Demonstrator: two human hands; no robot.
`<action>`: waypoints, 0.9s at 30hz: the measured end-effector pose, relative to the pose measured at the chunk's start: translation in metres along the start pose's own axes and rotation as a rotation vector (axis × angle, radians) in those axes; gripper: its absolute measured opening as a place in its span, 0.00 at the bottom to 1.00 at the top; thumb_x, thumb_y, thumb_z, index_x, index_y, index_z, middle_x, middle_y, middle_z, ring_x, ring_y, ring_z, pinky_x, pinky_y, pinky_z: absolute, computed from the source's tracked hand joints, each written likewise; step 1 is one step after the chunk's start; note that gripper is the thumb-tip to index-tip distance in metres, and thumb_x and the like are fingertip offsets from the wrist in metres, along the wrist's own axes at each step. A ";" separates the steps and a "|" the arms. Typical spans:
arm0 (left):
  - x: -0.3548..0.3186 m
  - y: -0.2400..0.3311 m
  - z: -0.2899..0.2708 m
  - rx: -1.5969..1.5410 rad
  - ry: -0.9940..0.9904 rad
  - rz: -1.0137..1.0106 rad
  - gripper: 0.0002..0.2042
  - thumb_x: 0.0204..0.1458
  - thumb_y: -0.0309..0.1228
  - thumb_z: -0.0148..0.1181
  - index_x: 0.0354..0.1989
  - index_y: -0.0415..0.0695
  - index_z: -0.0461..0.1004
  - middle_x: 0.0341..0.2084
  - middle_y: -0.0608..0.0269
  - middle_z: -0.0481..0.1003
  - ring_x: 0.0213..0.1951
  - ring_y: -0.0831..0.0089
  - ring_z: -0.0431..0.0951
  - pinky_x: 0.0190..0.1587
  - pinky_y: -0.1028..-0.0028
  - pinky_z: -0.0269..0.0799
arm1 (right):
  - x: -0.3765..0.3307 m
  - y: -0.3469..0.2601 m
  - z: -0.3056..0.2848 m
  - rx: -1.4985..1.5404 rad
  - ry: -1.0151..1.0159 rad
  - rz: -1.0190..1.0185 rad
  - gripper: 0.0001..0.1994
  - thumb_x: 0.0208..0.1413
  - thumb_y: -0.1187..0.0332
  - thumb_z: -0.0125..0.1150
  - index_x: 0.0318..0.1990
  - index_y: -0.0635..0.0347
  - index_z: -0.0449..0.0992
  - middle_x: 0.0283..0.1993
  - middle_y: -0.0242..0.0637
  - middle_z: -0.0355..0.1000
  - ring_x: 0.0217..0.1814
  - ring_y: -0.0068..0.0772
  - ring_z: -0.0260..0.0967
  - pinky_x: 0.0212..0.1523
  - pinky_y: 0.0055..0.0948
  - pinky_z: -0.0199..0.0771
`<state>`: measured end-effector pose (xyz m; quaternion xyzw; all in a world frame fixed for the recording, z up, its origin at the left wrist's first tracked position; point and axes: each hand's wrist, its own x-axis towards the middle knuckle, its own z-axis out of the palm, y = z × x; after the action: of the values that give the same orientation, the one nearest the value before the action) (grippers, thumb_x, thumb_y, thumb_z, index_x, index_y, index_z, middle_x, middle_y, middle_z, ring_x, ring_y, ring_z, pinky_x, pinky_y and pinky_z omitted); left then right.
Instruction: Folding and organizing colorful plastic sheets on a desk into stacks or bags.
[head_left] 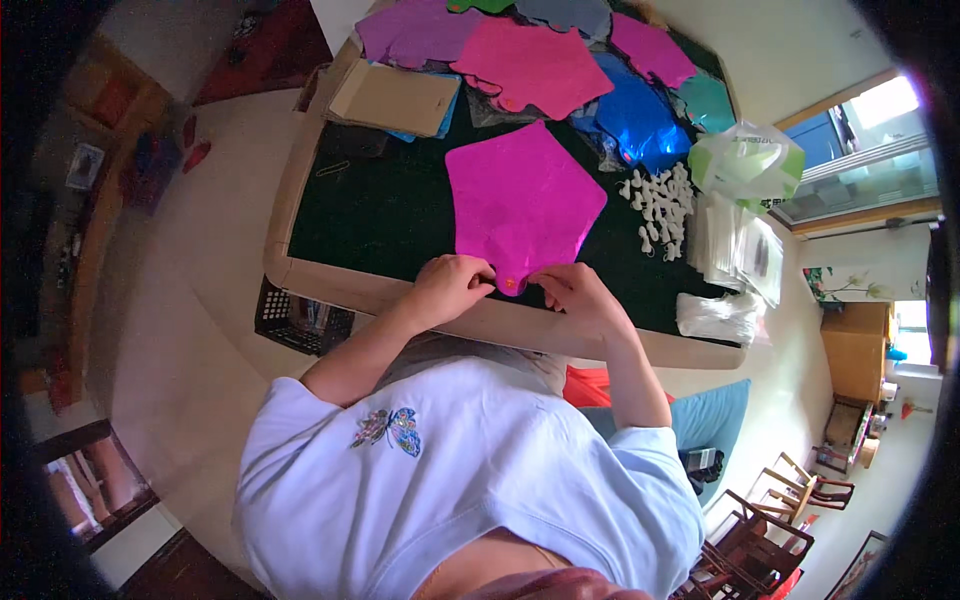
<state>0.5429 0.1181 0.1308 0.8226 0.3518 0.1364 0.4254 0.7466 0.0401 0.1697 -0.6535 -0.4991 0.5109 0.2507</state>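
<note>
We pinch balloon [522,200] neck, both hands [452,285] [575,292] grasping (table [400,295] edge); hard tug may tear foil.

Person wore pale blue-white short-sleeved T-shirt [480,470], loose fit, soft folds across chest. Small butterfly motif [388,428] on shirt, at 9 o'clock from shirt centre: wings in blue, green, pink, paler sparkly half beside it. Sleeves ended above elbow; forearms bare. Left hand [452,285] and right hand [580,297] bare: no gloves, rings or watch seen. Neckline wide, rounded, at 6 o'clock of frame.
</note>
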 end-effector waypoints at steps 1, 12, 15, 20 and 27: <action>-0.001 0.004 -0.002 0.032 -0.044 -0.041 0.07 0.41 0.29 0.60 0.30 0.43 0.74 0.22 0.58 0.74 0.28 0.63 0.75 0.32 0.66 0.70 | -0.003 -0.002 -0.001 0.000 0.000 0.000 0.10 0.56 0.68 0.49 0.40 0.60 0.75 0.20 0.30 0.65 0.24 0.20 0.60 0.25 0.22 0.62; 0.000 0.019 0.001 0.073 0.115 0.300 0.09 0.36 0.24 0.63 0.28 0.43 0.72 0.26 0.61 0.70 0.31 0.65 0.72 0.34 0.69 0.69 | -0.013 0.009 -0.017 -0.135 0.177 -0.212 0.09 0.49 0.77 0.53 0.39 0.63 0.74 0.25 0.40 0.71 0.27 0.22 0.64 0.30 0.25 0.66; 0.009 0.030 -0.004 0.197 0.150 0.478 0.11 0.34 0.25 0.64 0.28 0.44 0.72 0.30 0.62 0.68 0.36 0.64 0.70 0.38 0.69 0.68 | 0.020 0.014 -0.044 -0.523 0.583 -0.450 0.09 0.48 0.76 0.54 0.39 0.62 0.73 0.37 0.42 0.69 0.39 0.37 0.68 0.38 0.28 0.68; 0.012 0.037 -0.001 0.294 -0.002 0.640 0.13 0.31 0.25 0.64 0.30 0.45 0.72 0.33 0.61 0.67 0.39 0.63 0.69 0.40 0.68 0.68 | 0.087 0.019 -0.067 -0.688 0.757 -0.666 0.16 0.47 0.73 0.54 0.46 0.59 0.68 0.44 0.47 0.66 0.47 0.51 0.62 0.48 0.40 0.63; 0.010 0.038 0.003 0.442 -0.077 0.725 0.07 0.38 0.24 0.53 0.29 0.42 0.70 0.30 0.60 0.66 0.36 0.64 0.69 0.38 0.68 0.68 | 0.141 0.017 -0.081 -0.812 0.756 -0.505 0.15 0.45 0.73 0.52 0.44 0.58 0.68 0.39 0.48 0.66 0.43 0.52 0.63 0.45 0.43 0.64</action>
<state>0.5693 0.1083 0.1583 0.9690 0.0444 0.1677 0.1761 0.8249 0.1762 0.1251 -0.6944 -0.6700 -0.0628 0.2548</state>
